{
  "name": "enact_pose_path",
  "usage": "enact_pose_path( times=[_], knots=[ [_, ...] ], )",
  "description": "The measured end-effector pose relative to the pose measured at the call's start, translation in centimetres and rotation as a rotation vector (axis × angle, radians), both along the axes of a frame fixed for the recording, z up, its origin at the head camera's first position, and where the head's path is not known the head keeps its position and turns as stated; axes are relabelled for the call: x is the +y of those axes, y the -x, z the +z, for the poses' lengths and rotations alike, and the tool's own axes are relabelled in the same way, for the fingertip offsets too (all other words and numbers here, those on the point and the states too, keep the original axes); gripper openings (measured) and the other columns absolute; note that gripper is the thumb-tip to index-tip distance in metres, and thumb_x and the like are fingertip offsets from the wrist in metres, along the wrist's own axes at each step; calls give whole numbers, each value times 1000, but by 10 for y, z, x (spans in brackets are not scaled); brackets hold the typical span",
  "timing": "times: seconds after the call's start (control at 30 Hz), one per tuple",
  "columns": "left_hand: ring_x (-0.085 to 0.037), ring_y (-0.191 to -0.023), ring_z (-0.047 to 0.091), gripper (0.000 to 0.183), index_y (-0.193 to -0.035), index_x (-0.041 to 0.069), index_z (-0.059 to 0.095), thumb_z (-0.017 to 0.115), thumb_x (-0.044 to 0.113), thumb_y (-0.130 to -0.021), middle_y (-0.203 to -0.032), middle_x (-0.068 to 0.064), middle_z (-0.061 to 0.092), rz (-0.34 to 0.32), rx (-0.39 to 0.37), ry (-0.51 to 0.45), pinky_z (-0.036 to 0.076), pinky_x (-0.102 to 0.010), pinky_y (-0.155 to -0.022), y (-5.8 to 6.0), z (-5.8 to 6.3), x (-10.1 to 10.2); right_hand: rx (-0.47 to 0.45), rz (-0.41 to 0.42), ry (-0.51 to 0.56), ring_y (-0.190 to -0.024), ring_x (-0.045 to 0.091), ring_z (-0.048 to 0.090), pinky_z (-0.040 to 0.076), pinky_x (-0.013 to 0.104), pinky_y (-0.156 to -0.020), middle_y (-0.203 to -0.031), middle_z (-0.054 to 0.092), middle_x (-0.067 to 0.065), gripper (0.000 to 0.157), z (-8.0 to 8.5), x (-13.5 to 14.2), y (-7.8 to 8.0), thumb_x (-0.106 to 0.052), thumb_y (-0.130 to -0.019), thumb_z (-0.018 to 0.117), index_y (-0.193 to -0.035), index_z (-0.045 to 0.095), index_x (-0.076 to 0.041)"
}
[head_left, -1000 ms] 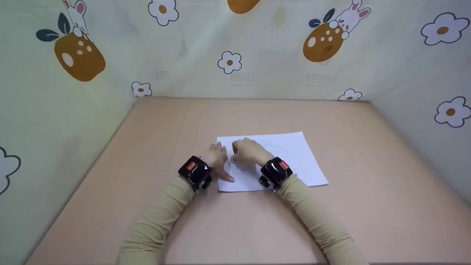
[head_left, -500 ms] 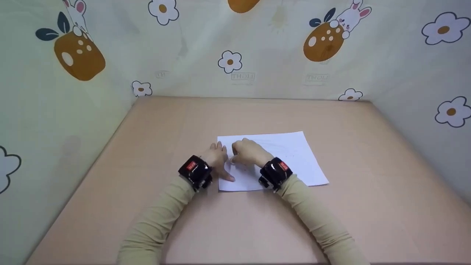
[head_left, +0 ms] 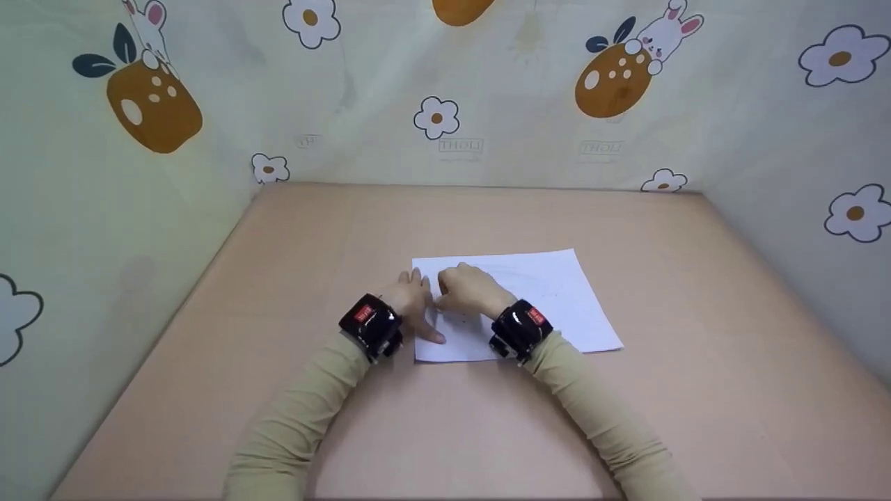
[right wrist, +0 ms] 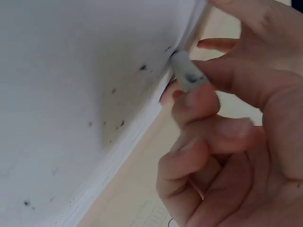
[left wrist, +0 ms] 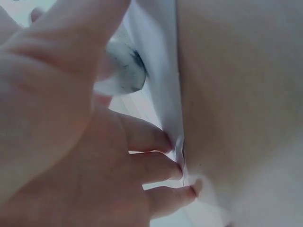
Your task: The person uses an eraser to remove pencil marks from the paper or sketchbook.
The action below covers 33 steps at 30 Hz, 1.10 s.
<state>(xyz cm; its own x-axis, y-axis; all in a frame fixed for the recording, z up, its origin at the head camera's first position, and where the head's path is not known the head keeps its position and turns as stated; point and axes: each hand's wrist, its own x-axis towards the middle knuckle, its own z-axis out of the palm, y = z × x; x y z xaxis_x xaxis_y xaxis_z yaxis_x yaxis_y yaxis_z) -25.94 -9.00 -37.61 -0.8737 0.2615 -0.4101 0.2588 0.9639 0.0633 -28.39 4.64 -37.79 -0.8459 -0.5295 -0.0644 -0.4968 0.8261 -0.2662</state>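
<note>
White paper [head_left: 543,292], seemingly several sheets by its layered edge, lies on the table. My left hand [head_left: 412,305] rests spread over the paper's left edge, its fingertips pressing there in the left wrist view. Just to the right, my right hand [head_left: 472,289] pinches a small white eraser [right wrist: 187,71] between thumb and fingers. The eraser is smudged dark, and its end meets the paper near that edge. In the left wrist view the eraser [left wrist: 124,70] shows beyond the left hand's thumb side. Dark crumbs [right wrist: 122,123] are scattered on the paper.
The tan tabletop [head_left: 334,229] extends around the paper. A pale curtain [head_left: 369,90] printed with flowers and rabbits stands behind and along both sides. Black camera units [head_left: 372,327] sit on both wrists, above beige sleeves.
My right hand makes small shifts over the same spot, still pinching the eraser. The left hand and the paper stay in place.
</note>
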Motion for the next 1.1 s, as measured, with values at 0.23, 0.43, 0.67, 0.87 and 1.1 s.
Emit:
enact_pose_path(
  times=[0.23,0.43,0.67,0.87,1.1],
  knots=[
    [-44,-146,9,120,-148,-8,12,72,62,-71,-156,-31,6,-27,4,19,15,-48,-122,3,-2,2,82,-187,-12,-72,25,61,54,37,-63,-81,66,12,16,-4,11,6,-13,-78,70,-86,64,-1],
    [-42,-147,4,120,-150,-4,9,74,59,-71,-157,-27,0,23,-27,-39,11,-51,-122,2,-1,1,-59,49,77,-64,17,58,45,22,-58,-77,69,11,21,0,3,4,-23,-86,67,-94,66,-3],
    [-42,-147,5,121,-150,-5,9,72,62,-71,-157,-27,1,-5,-17,-8,11,-48,-122,3,1,1,23,-141,-10,-76,26,60,54,38,-66,-86,68,15,18,1,6,4,-16,-79,70,-84,65,0],
    [-43,-146,8,120,-149,-7,10,71,63,-72,-156,-29,4,-20,-11,12,13,-49,-122,2,-3,0,50,-147,27,-65,23,59,54,34,-63,-77,67,13,15,-4,10,7,-14,-81,68,-86,65,-1],
    [-43,-146,7,121,-149,-6,12,74,60,-70,-157,-28,4,5,-3,-26,14,-50,-122,2,-1,0,-84,-1,75,-58,13,52,39,19,-51,-66,62,4,20,-3,5,7,-21,-83,69,-85,67,-1]
  ],
)
